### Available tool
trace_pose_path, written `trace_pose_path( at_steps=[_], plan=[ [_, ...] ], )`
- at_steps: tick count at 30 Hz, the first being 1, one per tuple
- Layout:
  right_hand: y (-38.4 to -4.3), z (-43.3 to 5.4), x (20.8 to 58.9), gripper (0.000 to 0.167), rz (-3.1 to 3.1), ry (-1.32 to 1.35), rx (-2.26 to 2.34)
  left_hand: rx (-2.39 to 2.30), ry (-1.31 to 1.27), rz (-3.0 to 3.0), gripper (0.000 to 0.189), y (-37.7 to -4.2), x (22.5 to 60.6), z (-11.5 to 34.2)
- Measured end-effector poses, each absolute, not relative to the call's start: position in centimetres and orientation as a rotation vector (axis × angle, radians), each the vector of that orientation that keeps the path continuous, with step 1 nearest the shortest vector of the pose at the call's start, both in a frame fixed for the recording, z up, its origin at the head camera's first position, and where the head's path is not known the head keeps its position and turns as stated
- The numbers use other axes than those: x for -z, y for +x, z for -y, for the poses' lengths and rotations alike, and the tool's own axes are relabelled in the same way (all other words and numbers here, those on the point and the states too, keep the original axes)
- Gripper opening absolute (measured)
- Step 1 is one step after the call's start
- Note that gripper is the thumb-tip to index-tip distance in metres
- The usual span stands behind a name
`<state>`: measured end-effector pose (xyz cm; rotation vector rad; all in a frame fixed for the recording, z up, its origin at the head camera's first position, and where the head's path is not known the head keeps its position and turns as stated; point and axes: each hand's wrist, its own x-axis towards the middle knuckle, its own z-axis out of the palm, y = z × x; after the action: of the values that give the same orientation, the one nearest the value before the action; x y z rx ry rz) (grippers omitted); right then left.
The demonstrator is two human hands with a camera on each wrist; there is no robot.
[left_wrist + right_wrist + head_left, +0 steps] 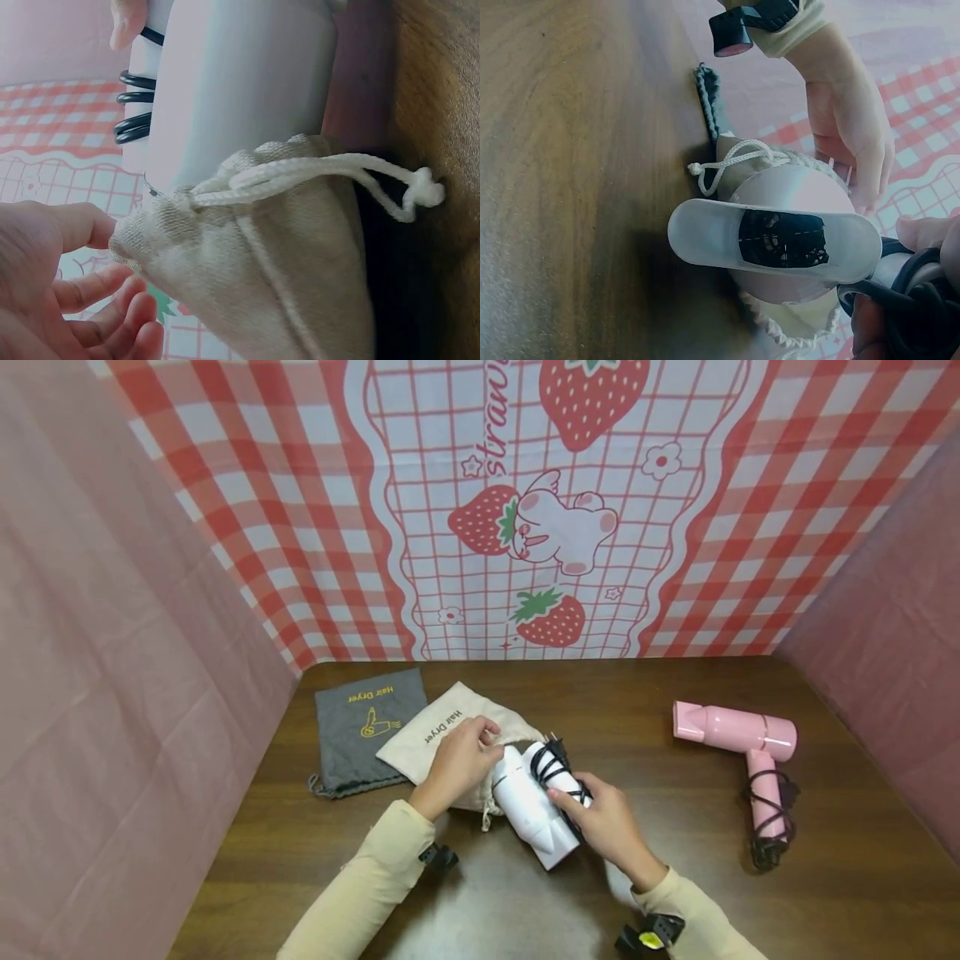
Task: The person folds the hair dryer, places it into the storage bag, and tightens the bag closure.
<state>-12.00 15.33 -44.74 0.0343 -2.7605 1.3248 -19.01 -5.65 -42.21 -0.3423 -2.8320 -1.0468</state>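
Note:
A white hair dryer [522, 802] with its handle folded alongside the barrel has its rear end in the mouth of a beige drawstring pouch [459, 710]. My right hand [606, 827] grips the dryer's handle, where a black cord [551, 763] is wound. The nozzle [780, 238] faces the right wrist camera. At the pouch's mouth, my left hand [461, 764] pinches the cloth edge between thumb and finger. A white drawstring [300, 172] with a knotted end hangs from the pouch on the table side.
A grey drawstring pouch [341, 735] printed "Hair Dryer" lies at the left, partly under the beige one. On the right lies a pink hair dryer [731, 729], its cord wrapped round the handle. Cloth walls [315, 527] stand around the wooden table [660, 893].

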Motion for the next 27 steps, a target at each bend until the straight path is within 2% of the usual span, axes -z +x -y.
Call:
trace_pose_path(
  at_steps=[11,19,27],
  plan=[
    [-11.8,-15.1,44.9,0.046,2.771,0.055,-1.349,0.724,-0.549,2.859,0.019,-20.4,42.3,4.5],
    [-12.1,-15.1,44.9,0.043,2.780,0.089,-1.314,0.632,-0.534,2.882,0.012,-21.7,42.0,3.7],
    [-12.4,-14.8,44.6,0.039,2.809,0.170,-1.274,0.722,-0.449,2.852,0.016,-22.1,42.3,2.8]
  ],
)
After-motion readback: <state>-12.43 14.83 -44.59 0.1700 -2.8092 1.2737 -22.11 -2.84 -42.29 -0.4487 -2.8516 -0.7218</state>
